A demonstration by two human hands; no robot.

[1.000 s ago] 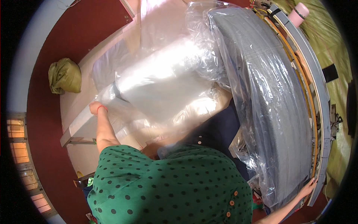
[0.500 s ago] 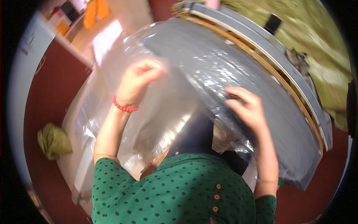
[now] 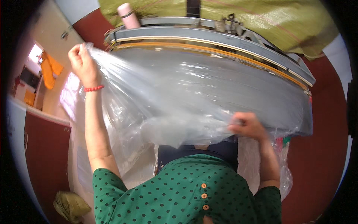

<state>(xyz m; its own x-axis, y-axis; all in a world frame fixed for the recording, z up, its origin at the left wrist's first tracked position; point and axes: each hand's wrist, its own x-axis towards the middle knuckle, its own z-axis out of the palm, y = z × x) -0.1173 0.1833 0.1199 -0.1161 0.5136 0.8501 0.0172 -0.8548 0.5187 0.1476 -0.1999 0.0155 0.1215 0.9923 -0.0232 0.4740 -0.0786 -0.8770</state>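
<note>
A large sheet of clear plastic film [image 3: 164,128] lies over a long grey panel or bed [image 3: 276,87] in front of me. My left hand [image 3: 84,67], raised at the far left, is closed on a gathered corner of the film and pulls it into taut folds. At the near right, my right hand [image 3: 249,126] pinches the film's near edge, slightly blurred. Between the hands the film sags and blurs over my lap. Its lower part hangs down on the left beside my legs.
Behind the grey bed run an orange strip [image 3: 209,48] and a grey metal rail [image 3: 223,36]. A pink bottle [image 3: 128,16] stands at the back left, before yellow-green woven sheeting [image 3: 268,22]. A crumpled olive sack [image 3: 71,205] lies on the floor, lower left.
My left hand has swung out to the far left, stretching the film with it. My right hand now pinches the film's edge. The view has turned, bringing the bed more level.
</note>
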